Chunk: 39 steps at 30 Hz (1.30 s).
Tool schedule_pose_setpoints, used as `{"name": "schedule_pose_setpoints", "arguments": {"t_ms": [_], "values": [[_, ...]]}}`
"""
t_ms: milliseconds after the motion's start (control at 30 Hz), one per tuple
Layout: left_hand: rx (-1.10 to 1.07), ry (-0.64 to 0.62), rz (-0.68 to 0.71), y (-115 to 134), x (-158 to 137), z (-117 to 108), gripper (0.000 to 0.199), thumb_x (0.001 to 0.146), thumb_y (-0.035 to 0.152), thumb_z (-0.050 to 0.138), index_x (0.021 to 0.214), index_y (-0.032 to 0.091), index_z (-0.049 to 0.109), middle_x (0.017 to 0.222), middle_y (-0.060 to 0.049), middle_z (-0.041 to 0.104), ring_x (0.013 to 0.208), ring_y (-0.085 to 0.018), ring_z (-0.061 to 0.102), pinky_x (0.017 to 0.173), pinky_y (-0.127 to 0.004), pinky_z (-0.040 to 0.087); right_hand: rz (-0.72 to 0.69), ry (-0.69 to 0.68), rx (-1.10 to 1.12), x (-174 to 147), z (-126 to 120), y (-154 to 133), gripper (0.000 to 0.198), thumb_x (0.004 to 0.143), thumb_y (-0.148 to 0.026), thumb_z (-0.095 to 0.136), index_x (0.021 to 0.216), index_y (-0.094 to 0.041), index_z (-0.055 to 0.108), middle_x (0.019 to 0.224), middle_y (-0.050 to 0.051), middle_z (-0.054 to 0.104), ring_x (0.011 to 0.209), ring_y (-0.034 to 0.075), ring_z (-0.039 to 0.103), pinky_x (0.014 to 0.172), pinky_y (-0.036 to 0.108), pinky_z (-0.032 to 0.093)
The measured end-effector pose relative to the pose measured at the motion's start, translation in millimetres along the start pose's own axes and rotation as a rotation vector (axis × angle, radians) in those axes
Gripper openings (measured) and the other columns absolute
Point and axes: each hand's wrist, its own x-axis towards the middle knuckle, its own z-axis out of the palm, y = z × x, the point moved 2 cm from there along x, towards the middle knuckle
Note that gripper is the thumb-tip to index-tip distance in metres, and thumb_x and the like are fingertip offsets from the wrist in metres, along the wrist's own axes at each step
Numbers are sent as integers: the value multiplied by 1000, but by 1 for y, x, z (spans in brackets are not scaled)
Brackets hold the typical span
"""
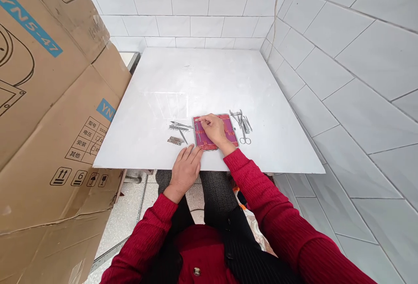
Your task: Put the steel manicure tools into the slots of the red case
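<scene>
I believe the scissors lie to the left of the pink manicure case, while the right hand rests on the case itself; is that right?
Not quite. In the head view the scissors lie to the right of the pink manicure case, among other metal tools; a different group of tools lies to its left. The right hand does rest on the case.

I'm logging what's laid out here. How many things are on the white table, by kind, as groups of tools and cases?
Red tool case: 1
Heap of metal tools left of the case: 1
Heap of metal tools right of it, scissors included: 1
Total: 3; single tools too small to count.
</scene>
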Motion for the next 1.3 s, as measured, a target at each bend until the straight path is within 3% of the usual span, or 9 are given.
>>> {"name": "schedule_pose_setpoints", "arguments": {"t_ms": [433,533,700,900,1033,1133,1300], "values": [[-12,-11,-14,-1,-2,1,45,97,14,47,141,18,55,142,-10,60,138,-26,49,115,-46,40,-82,-49,-106,-6,-1,-10,25,90,-15,51,97,-19,75,101,6,72,87,19,63,79,31,48],[-9,-4,-14,-1,-3,1,42,98,15,46,138,17,57,141,-10,61,137,-27,51,115,-45,40,-137,-162,-217,-11,2,-28,22,92,-20,54,98,-21,75,103,5,71,92,20,63,77,30,45],[-9,7,-13,-2,-3,2,41,98,17,46,138,15,57,141,-10,61,136,-27,52,115,-45,40,-137,-339,-453,-10,17,-64,21,92,-34,61,82,-20,73,89,7,73,79,21,64,67,29,40],[-18,27,-28,-2,-5,5,43,98,16,47,140,17,57,138,-10,64,134,-25,54,115,-45,40,-73,-493,-675,2,42,-91,15,88,-20,62,81,-15,74,88,16,75,86,29,70,68,33,44],[-16,28,-29,-3,-6,7,42,98,17,49,138,16,58,133,-11,67,131,-26,56,114,-45,41,3,-552,-694,7,53,-99,9,83,-12,66,87,-14,75,93,19,76,89,31,72,70,34,48],[-19,35,-26,-3,-6,6,41,97,17,49,138,15,58,135,-10,65,131,-26,55,114,-45,41,42,-580,-710,8,56,-100,10,81,-16,69,89,-14,76,93,19,76,87,31,72,70,34,49],[-21,46,-20,-2,-5,4,41,98,16,47,138,15,57,139,-9,63,133,-26,54,115,-45,40,-13,-559,-646,4,49,-93,9,80,-20,66,82,-16,74,85,14,76,82,27,70,69,32,48]]}}
